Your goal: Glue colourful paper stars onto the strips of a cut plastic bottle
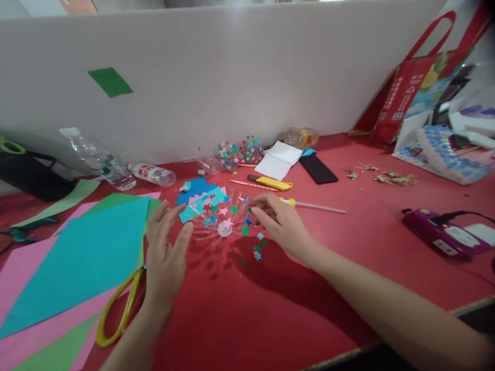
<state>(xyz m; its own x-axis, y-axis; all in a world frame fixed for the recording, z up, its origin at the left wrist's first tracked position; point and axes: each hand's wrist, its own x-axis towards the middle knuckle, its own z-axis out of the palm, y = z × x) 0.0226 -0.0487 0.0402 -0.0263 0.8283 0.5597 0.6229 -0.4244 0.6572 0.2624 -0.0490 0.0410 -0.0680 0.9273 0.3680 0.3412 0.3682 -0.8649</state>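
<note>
A clear plastic piece cut into fanned strips [222, 224], with small coloured paper stars stuck on it, lies on the red table [270, 319]. My left hand [164, 252] rests just left of it, fingers stretched out and apart, holding nothing. On its right edge lies my right hand [280, 221], fingers curved down and touching the strips. Loose stars [255, 252] lie scattered below the piece. Blue and teal paper scraps [197, 193] sit behind it.
Teal, pink and green paper sheets [73, 257] cover the left, with yellow-handled scissors [119, 309] by my left wrist. At the back: plastic bottles [150, 174], a star pile [240, 152], a yellow cutter [273, 183], a notepad, a dark phone [317, 168]. A purple device [441, 234] sits right.
</note>
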